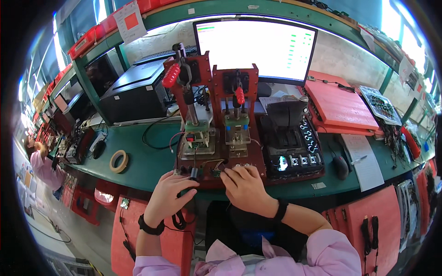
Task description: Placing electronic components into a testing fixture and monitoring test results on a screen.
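Observation:
A red test fixture [214,87] with two toggle clamps stands in front of me; the left clamp has a red handle [171,76], the right one a smaller red handle [240,95]. Beneath the left clamp, a green circuit board [195,138] sits on a clear block. My left hand [168,195] rests at the fixture's front left edge, thumb and forefinger apart, beside a small black cylinder [194,174] on a cable. My right hand [248,189] is closed, fingertips together by thin wires and a small green part [215,173]; what they grip is hidden.
A lit monitor [258,50] stands behind the fixture. To its right are a black device with lit displays [294,147], a mouse [340,167] and a paper sheet [363,161]. Tape [119,161] lies left. Red foam boards [149,230] with cables flank my lap.

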A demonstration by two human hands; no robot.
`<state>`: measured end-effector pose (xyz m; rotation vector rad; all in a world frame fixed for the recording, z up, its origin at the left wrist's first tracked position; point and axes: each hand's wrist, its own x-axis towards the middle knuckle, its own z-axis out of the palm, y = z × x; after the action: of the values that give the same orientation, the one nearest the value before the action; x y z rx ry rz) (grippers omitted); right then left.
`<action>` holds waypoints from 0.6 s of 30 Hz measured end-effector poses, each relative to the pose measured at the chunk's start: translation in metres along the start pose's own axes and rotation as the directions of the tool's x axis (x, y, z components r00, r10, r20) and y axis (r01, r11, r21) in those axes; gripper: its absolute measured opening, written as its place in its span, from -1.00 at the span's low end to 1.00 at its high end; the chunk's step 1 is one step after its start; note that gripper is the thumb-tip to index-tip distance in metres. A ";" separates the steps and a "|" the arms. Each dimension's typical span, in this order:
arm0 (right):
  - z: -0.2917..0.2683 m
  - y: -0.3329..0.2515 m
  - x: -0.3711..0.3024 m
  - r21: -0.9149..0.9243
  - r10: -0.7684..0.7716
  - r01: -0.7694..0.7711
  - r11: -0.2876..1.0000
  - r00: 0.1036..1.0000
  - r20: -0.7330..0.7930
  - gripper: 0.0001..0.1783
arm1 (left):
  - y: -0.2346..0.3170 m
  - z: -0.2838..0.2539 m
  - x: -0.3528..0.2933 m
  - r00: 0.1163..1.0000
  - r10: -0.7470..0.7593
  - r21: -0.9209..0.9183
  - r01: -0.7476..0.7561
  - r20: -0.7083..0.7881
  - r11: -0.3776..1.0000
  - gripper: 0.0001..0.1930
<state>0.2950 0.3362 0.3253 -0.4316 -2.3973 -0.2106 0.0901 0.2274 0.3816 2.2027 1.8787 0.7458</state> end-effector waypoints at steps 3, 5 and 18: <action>0.005 0.000 -0.010 -0.083 -0.074 0.075 0.994 0.997 0.013 -0.58 | -0.001 -0.001 0.001 1.000 -0.009 -0.009 0.009 0.025 1.000 -0.80; 0.003 -0.001 -0.011 -0.098 -0.087 0.090 0.991 0.996 0.029 -0.56 | -0.002 -0.001 0.001 1.000 -0.005 -0.005 0.005 0.026 1.000 -0.79; -0.011 0.005 0.005 0.064 0.027 -0.026 0.998 1.000 -0.007 -0.56 | 0.010 0.006 -0.012 1.000 -0.006 0.108 0.004 0.013 0.994 -0.63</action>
<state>0.3002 0.3395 0.3367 -0.4321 -2.3822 -0.1231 0.1005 0.2151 0.3772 2.2596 1.9614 0.6414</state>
